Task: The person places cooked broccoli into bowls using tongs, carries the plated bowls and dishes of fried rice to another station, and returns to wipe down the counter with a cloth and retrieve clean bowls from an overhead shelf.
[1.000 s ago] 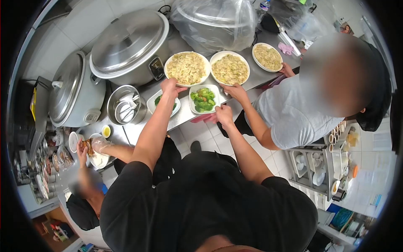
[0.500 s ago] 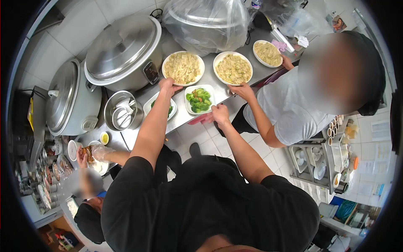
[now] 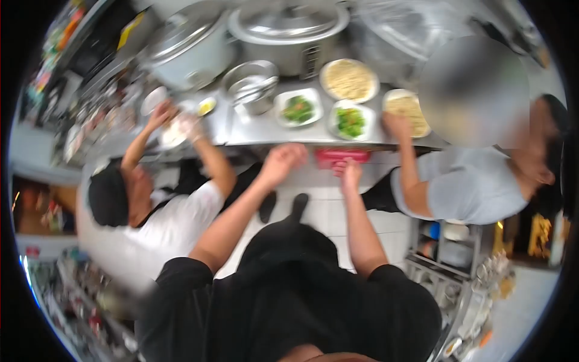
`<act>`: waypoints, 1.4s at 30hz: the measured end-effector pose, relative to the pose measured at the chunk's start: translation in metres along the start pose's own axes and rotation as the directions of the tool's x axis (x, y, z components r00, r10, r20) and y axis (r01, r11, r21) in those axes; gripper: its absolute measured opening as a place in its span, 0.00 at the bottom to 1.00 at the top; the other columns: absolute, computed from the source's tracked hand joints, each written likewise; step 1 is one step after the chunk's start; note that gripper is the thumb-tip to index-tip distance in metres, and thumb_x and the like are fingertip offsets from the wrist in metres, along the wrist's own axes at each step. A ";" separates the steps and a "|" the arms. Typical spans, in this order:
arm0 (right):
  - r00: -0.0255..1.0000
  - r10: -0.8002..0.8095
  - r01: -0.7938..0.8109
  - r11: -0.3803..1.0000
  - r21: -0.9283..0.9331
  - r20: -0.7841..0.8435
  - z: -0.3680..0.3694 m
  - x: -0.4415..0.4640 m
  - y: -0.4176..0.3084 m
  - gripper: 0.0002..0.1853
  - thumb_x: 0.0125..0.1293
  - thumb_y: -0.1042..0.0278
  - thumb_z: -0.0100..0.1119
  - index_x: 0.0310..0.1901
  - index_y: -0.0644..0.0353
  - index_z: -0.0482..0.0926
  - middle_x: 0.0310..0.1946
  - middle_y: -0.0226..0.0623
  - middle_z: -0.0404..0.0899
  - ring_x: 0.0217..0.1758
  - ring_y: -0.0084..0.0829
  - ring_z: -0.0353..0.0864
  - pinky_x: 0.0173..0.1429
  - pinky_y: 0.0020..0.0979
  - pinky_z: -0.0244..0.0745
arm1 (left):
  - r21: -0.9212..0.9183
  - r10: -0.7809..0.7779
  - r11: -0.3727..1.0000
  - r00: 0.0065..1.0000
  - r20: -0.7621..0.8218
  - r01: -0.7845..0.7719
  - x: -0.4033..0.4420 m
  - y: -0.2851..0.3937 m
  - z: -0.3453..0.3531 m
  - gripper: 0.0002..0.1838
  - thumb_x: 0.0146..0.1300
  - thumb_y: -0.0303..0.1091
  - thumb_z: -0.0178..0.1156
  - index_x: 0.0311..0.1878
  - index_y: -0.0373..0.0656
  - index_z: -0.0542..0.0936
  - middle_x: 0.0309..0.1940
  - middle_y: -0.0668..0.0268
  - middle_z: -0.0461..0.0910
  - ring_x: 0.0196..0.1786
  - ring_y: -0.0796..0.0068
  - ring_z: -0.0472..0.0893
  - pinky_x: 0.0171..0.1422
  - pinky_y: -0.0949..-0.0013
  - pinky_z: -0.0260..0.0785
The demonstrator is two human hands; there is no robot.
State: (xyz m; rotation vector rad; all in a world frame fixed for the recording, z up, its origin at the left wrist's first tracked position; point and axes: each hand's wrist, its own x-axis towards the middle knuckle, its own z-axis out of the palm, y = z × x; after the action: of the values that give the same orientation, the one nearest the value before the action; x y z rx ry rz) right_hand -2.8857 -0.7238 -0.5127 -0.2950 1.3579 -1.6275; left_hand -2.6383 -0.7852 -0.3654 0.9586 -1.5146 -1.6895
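Observation:
My left hand (image 3: 284, 161) hovers in front of the counter edge, smeared by motion, its fingers loosely bent. Close to a red object (image 3: 338, 158) below the counter edge is my right hand (image 3: 348, 171), also blurred. Neither hand shows anything I can make out in it. A square white dish of broccoli (image 3: 350, 122) sits near the counter's front edge, beyond my right hand. To its left stands another white dish of greens (image 3: 298, 108). Behind them is a bowl of fried rice (image 3: 348, 81).
A co-worker on the right has a hand (image 3: 397, 125) at another rice bowl (image 3: 412, 112). At the left, a second person's gloved hand (image 3: 192, 128) is over a white plate (image 3: 173, 137). A metal pot with utensils (image 3: 250, 99) and large cookers (image 3: 288, 36) line the back.
Both my hands have left the dishes and drawn back off the counter. The view has swung left, and the broccoli dish stands beside the other greens dish.

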 end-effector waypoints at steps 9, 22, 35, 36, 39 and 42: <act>0.695 0.463 0.406 0.378 -0.832 0.550 -0.023 -0.142 0.276 0.14 0.68 0.64 0.57 0.25 0.62 0.79 0.17 0.37 0.77 0.16 0.31 0.76 0.20 0.35 0.71 | 0.095 -0.605 0.116 0.146 -0.783 0.989 -0.603 -0.256 -0.123 0.19 0.68 0.39 0.55 0.52 0.36 0.86 0.58 0.46 0.82 0.65 0.48 0.79 0.68 0.51 0.72; -0.141 0.989 0.958 0.123 0.259 0.053 0.274 -0.460 0.441 0.17 0.59 0.65 0.58 0.44 0.66 0.87 0.48 0.56 0.85 0.53 0.54 0.85 0.56 0.48 0.78 | -0.022 -0.597 0.787 0.752 -0.280 0.617 -0.819 -0.326 -0.183 0.35 0.72 0.60 0.51 0.69 0.41 0.76 0.65 0.46 0.77 0.65 0.42 0.77 0.71 0.45 0.67; -0.269 0.777 0.963 0.209 0.170 0.570 0.741 -0.683 0.691 0.15 0.61 0.63 0.58 0.39 0.66 0.85 0.40 0.60 0.85 0.47 0.59 0.84 0.54 0.51 0.79 | -0.515 -0.491 0.678 -0.200 -0.848 0.525 -1.088 -0.236 -0.586 0.21 0.69 0.47 0.56 0.54 0.40 0.84 0.47 0.51 0.87 0.48 0.52 0.86 0.54 0.55 0.78; -0.376 0.861 0.910 0.272 0.313 0.344 0.799 -0.724 0.719 0.14 0.60 0.64 0.57 0.39 0.66 0.85 0.40 0.62 0.83 0.47 0.60 0.84 0.54 0.52 0.79 | -0.628 -0.550 0.704 -0.305 -0.778 0.331 -1.108 -0.224 -0.598 0.20 0.70 0.46 0.57 0.54 0.41 0.84 0.45 0.53 0.87 0.45 0.57 0.87 0.51 0.57 0.79; -0.621 0.655 0.783 0.518 0.344 0.430 0.951 -0.889 0.753 0.12 0.64 0.67 0.54 0.37 0.66 0.84 0.36 0.61 0.83 0.43 0.63 0.82 0.50 0.54 0.78 | -0.630 -0.480 0.741 -0.473 -0.739 0.231 -1.172 -0.197 -0.629 0.19 0.69 0.44 0.58 0.55 0.41 0.84 0.39 0.59 0.87 0.36 0.69 0.86 0.40 0.63 0.79; -0.741 0.461 0.661 0.627 0.412 0.487 1.089 -1.058 0.770 0.12 0.67 0.66 0.54 0.36 0.66 0.81 0.34 0.59 0.83 0.41 0.61 0.83 0.47 0.53 0.78 | -0.808 -0.708 0.589 -0.483 -0.515 -0.003 -1.224 -0.196 -0.648 0.17 0.66 0.42 0.59 0.50 0.40 0.85 0.32 0.59 0.85 0.31 0.69 0.84 0.35 0.61 0.77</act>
State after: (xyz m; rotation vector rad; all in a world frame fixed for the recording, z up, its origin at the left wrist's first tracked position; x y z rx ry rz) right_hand -1.1986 -0.5238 -0.3966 -2.4119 -0.4027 0.0758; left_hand -1.4585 -0.0445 -0.4891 2.0263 0.7135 -0.6864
